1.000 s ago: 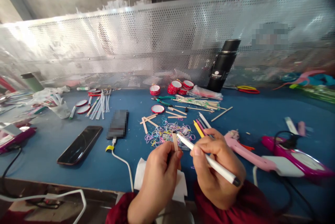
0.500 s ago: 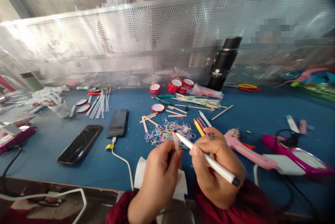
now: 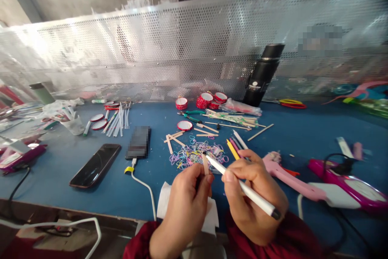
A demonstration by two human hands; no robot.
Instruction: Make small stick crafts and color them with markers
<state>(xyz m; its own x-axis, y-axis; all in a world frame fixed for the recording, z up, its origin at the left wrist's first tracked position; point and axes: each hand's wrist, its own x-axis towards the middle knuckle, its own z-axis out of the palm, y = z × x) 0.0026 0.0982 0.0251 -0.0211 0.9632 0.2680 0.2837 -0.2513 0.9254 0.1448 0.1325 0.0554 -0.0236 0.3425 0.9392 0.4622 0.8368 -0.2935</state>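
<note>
My left hand [image 3: 186, 200] pinches a wooden craft stick [image 3: 205, 165] upright, its top end dark. In my right hand [image 3: 257, 194] is a white marker pen [image 3: 253, 195], held like a writing tool with its dark back end toward me. The pen's tip meets or nearly meets the stick's dark end; I cannot tell whether they touch. Just beyond lies a heap of coloured rubber bands [image 3: 194, 152]. Several more craft sticks [image 3: 174, 141] rest behind the heap. Coloured pens [image 3: 233, 148] lie beside my right hand, and white paper [image 3: 163, 200] is under my left wrist.
A black phone [image 3: 95, 165] and a cabled black device [image 3: 138, 142] lie left. Red-rimmed rolls [image 3: 204, 100], green-handled pliers [image 3: 189, 116] and a black flask [image 3: 263, 75] stand or lie behind. A pink tool [image 3: 291, 178] is right. A perforated metal screen [image 3: 151, 53] closes the back.
The view has shifted slightly, so everything appears a little further right. Both hands keep the same hold on the stick and the marker pen, with the pen tip still at the stick's end.
</note>
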